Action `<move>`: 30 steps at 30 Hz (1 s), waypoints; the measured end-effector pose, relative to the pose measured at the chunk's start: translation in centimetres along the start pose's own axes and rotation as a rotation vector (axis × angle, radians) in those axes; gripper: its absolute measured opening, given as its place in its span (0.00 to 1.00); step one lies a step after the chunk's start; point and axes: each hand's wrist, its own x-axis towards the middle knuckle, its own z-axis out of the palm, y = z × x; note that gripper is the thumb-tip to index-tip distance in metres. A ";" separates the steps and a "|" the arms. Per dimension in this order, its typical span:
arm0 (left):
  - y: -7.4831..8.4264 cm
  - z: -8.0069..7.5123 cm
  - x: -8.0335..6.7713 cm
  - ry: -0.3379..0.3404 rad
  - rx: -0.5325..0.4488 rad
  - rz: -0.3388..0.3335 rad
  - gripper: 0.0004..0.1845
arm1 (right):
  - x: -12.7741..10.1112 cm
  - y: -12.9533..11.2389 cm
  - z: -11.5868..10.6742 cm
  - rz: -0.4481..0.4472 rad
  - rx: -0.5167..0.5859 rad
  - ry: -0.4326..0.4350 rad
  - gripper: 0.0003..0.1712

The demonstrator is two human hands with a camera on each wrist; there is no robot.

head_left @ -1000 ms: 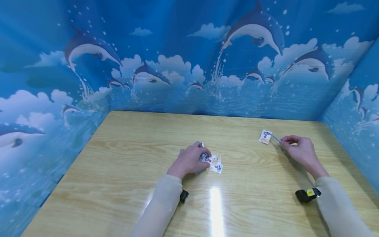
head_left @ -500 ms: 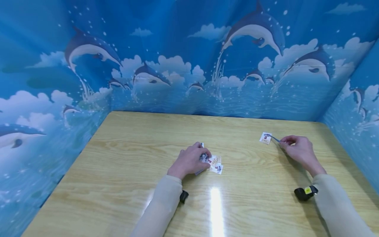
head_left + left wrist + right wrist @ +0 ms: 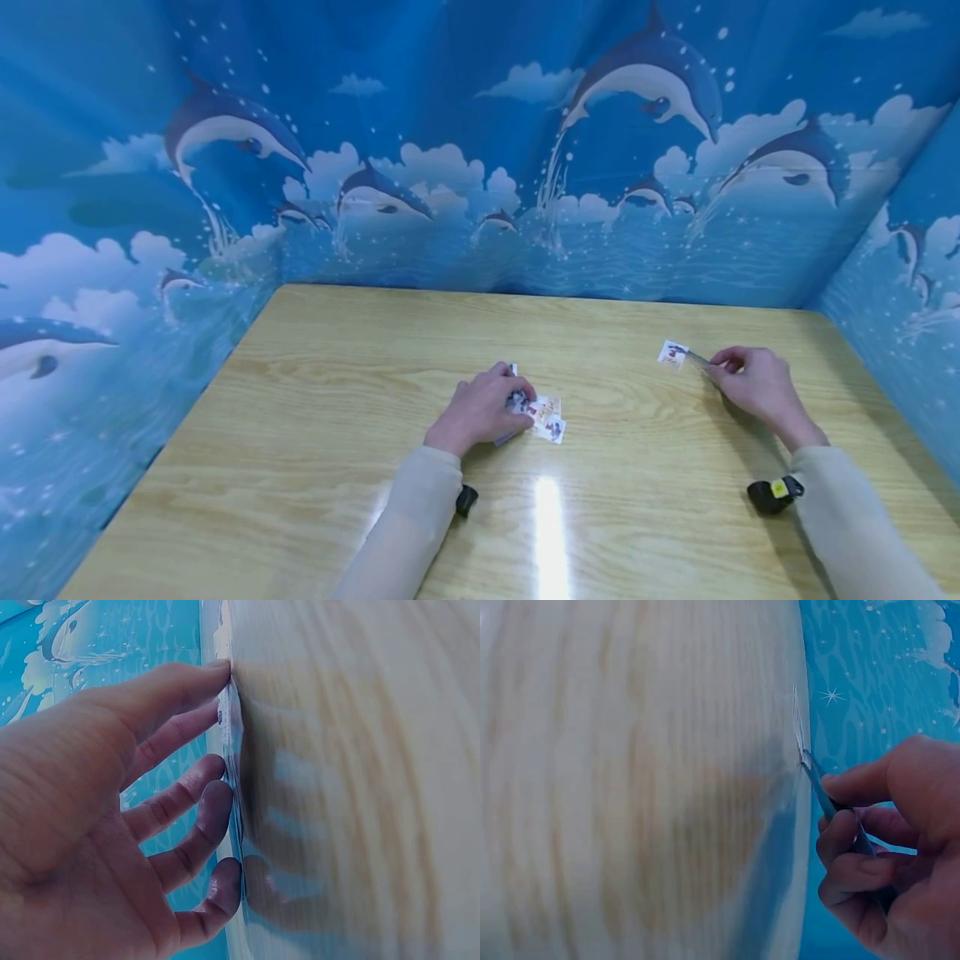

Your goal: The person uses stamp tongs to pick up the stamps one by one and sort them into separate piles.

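Pale wood grain runs across the table, where we see small printed cards lying overlapped near the middle. The left hand rests over them, thumb and loosely bent fingers spread, tips touching them. Well to the right, the right hand pinches tweezers whose tips meet the edge of a single card; whether they clasp it, we cannot tell. A blue dolphin curtain stands behind.

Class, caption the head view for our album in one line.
At a wooden table, left hand touches printed cards; right hand pinches tweezers at a lone card.
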 end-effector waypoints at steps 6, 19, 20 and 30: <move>0.1 0.0 0.0 0.003 0.005 0.003 0.15 | -0.7 -0.5 -0.7 -0.044 -0.048 0.065 0.16; 0.1 0.0 0.0 0.001 0.018 -0.004 0.15 | -1.6 -0.5 -1.6 -0.068 -0.121 -0.029 0.16; 0.1 0.0 0.0 0.001 0.018 -0.003 0.15 | -1.7 -0.5 -1.6 -0.067 -0.125 -0.027 0.15; 0.0 0.0 0.0 0.001 0.021 -0.001 0.15 | -2.8 -2.2 -0.8 -0.080 -0.056 0.007 0.14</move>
